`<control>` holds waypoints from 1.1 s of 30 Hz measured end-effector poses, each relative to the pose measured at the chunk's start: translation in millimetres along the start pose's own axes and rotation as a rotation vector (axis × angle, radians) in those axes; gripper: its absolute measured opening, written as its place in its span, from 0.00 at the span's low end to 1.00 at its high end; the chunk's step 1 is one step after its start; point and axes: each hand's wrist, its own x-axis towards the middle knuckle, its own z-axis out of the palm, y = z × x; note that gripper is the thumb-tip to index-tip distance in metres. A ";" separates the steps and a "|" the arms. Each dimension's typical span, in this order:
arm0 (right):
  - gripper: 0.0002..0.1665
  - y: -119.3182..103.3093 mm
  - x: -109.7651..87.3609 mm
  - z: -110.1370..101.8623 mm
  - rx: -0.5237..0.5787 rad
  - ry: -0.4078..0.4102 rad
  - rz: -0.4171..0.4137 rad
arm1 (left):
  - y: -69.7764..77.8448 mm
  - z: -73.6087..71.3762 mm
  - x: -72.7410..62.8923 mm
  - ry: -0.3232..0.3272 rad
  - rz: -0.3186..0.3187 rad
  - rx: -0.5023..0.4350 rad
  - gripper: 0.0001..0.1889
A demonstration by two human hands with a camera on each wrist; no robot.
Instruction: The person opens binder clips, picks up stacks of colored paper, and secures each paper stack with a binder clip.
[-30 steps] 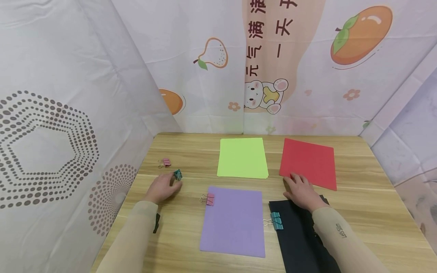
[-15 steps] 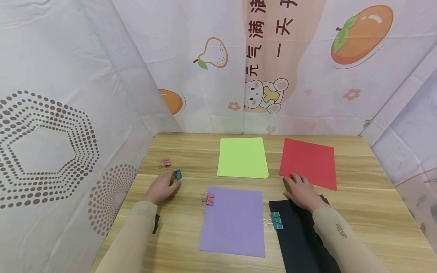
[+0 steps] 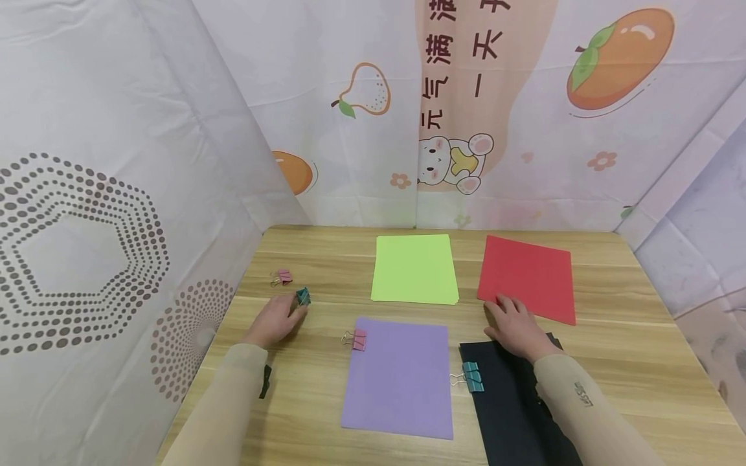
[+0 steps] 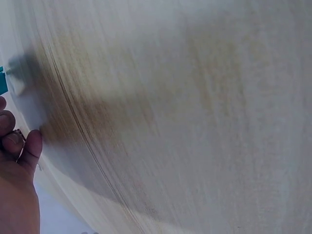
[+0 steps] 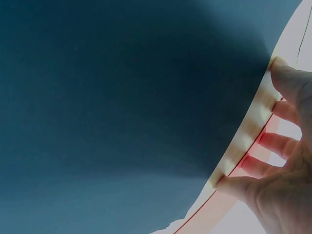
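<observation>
Teal binder clip (image 3: pixel 303 297), the loose one, lay on the left of the counter (image 3: pixel 315 388) in the head view, right at the bent fingers of the left hand (image 3: pixel 276 320); I couldn't tell whether they pinched it. One loose pink clip (image 3: pixel 284 277) lay just beyond. Purple paper (image 3: pixel 402 382) wore a second pink clip (image 3: pixel 359 340), black paper (image 3: pixel 498 388) a second teal clip (image 3: pixel 473 377), with green paper (image 3: pixel 414 269) farther back. Hardly anything had changed in the last second; the left thumb had drawn slightly in, so the handling seemed all but paused.

From the left wrist, curled fingers showed beside the cut-off teal clip.

From the right wrist, the right hand (image 5: pixel 292 180) was spread wide, gripping nothing, its fingertips along the red paper's (image 3: pixel 527 278) near edge.
</observation>
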 end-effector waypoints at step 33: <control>0.36 0.0 2.2 1.2 0.006 -0.009 0.019 | 6.2 -3.6 1.7 0.026 0.059 0.016 0.29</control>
